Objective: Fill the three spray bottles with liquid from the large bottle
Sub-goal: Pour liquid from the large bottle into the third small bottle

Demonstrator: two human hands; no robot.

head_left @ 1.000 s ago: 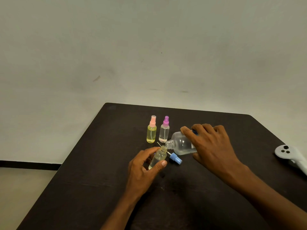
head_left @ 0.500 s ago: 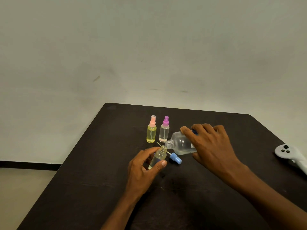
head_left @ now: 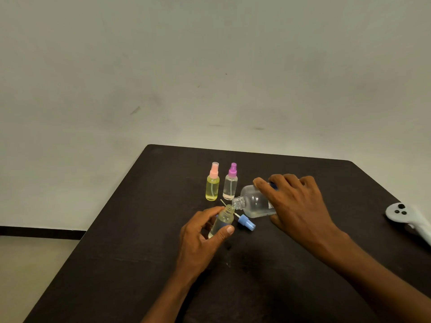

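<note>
Dark tabletop [head_left: 140,252] before a pale wall, read left to right. Toward the far edge, near its middle, stand the yellow spray bottle [head_left: 212,188], pink-capped, and just beside it the purple-capped spray bottle [head_left: 230,186], both upright and closed. Nearer the front edge the left hand [head_left: 200,241] pinches the open spray bottle [head_left: 224,219] between thumb and fingers, tilted, neck uppermost. Its blue spray cap [head_left: 246,222] lies on the tabletop just beside it. The right hand [head_left: 296,206] wraps the body of the large bottle [head_left: 253,202], tipped nearly level, mouth at the small neck. Judged: both vessels are light, rigid and smooth, slippery if wetted; hold each round the body, leaving the necks free. A white controller [head_left: 404,216] lies at the right edge
</note>
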